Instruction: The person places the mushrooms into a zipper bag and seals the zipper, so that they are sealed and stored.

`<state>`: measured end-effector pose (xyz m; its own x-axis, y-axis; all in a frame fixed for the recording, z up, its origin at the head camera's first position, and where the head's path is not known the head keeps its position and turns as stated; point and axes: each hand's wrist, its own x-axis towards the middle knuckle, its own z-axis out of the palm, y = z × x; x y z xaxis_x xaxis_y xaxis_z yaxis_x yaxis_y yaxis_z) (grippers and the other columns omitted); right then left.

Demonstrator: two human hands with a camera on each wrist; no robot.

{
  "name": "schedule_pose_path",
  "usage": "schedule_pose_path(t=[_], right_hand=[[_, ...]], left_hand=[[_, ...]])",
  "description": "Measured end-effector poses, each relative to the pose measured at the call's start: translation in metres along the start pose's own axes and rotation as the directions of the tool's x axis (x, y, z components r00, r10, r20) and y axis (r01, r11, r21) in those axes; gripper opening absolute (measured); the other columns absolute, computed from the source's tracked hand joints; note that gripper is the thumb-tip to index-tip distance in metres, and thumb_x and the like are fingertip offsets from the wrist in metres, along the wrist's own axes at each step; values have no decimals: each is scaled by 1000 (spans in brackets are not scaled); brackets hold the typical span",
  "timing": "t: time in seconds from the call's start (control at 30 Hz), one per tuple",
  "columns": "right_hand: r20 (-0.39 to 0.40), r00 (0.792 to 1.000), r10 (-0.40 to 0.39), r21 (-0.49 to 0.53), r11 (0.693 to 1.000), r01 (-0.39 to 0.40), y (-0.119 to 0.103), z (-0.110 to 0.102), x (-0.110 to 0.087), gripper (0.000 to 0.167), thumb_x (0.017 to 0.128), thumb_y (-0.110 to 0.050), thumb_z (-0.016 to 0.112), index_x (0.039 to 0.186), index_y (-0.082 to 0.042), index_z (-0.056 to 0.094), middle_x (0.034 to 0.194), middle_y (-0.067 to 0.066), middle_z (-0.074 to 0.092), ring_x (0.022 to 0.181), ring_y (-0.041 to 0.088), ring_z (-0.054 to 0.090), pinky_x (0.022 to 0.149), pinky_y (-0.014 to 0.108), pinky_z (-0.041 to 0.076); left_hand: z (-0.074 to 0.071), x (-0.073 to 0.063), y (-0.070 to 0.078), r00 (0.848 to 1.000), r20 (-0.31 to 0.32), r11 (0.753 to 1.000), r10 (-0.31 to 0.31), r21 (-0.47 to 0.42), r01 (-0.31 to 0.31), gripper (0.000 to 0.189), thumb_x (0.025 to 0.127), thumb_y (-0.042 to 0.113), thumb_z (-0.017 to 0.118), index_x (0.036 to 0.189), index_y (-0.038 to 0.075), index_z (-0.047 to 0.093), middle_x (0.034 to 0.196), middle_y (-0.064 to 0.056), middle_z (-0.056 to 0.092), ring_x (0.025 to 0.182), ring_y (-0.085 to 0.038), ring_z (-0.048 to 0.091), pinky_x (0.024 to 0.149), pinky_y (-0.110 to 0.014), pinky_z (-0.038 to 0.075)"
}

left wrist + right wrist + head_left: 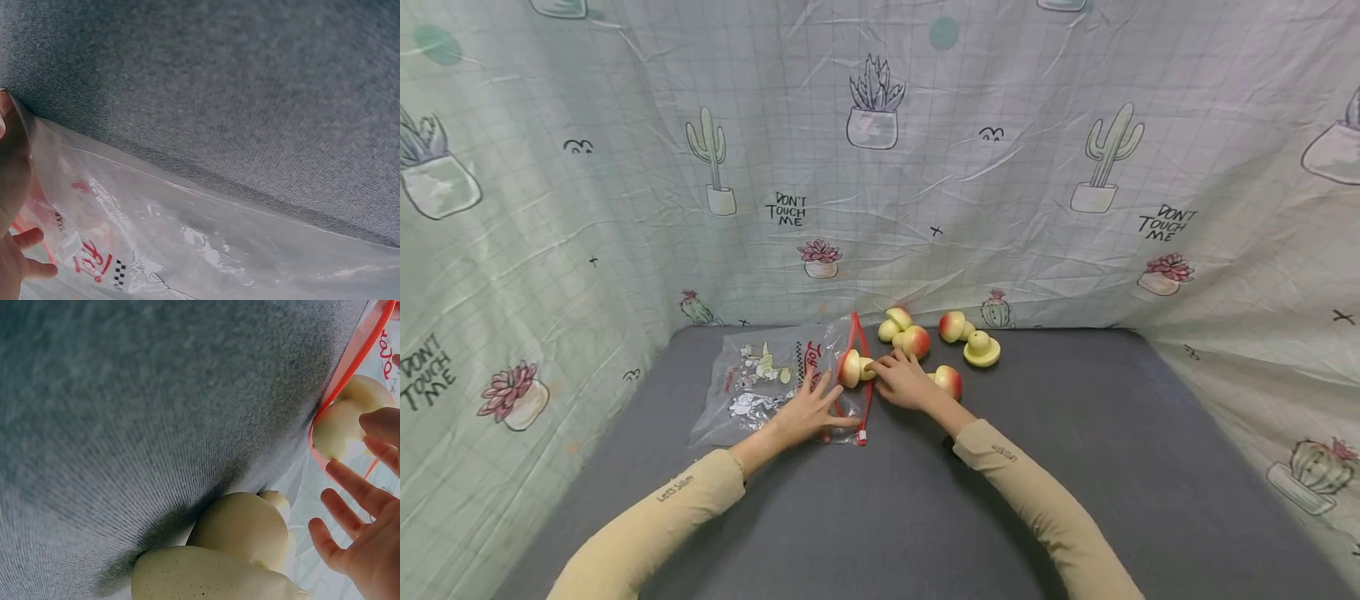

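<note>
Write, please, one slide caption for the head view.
Left hand spread over a clear, red-edged bag, right hand at one mushroom-shaped piece, similar pieces nearby on the grey table.

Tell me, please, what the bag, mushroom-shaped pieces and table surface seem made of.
Bag: thin, glossy plastic film, being transparent with bright highlights.
Mushroom-shaped pieces: smooth, perhaps foam, given tiny dark specks on one, though possibly plastic.
Table surface: matte, probably woven fabric, from its fine grain.
</note>
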<state>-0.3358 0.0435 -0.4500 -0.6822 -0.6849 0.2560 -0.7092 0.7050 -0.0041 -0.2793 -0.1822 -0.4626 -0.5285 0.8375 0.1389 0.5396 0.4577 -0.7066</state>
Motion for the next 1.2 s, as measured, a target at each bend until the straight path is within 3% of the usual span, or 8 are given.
schedule_pose_path(t=[0.47,0.87,1.2], right_hand=[[73,997,37,34,999,-39,-4,1,1,39,87,-22,55,126,-22,50,126,10,52,106,28,45,81,44,38],[103,994,33,68,997,-40,-6,6,6,46,87,-20,54,132,-25,44,129,8,49,108,27,42,84,50,38],[117,993,35,64,997,-42,-5,12,13,51,87,-22,54,135,-27,40,129,5,47,104,23,41,79,41,36]], left_hand=[[3,-2,0,1000,24,998,15,-63,-14,61,72,59,54,128,55,28,122,-9,46,117,-37,44,92,-56,37],[6,-3,-1,1000,-14,994,18,-112,-19,60,72,58,54,127,54,31,124,-9,46,119,-37,42,94,-55,36],[8,-3,0,999,-48,994,25,-101,-30,60,71,58,54,126,54,33,123,-9,47,121,-38,40,92,-54,39]])
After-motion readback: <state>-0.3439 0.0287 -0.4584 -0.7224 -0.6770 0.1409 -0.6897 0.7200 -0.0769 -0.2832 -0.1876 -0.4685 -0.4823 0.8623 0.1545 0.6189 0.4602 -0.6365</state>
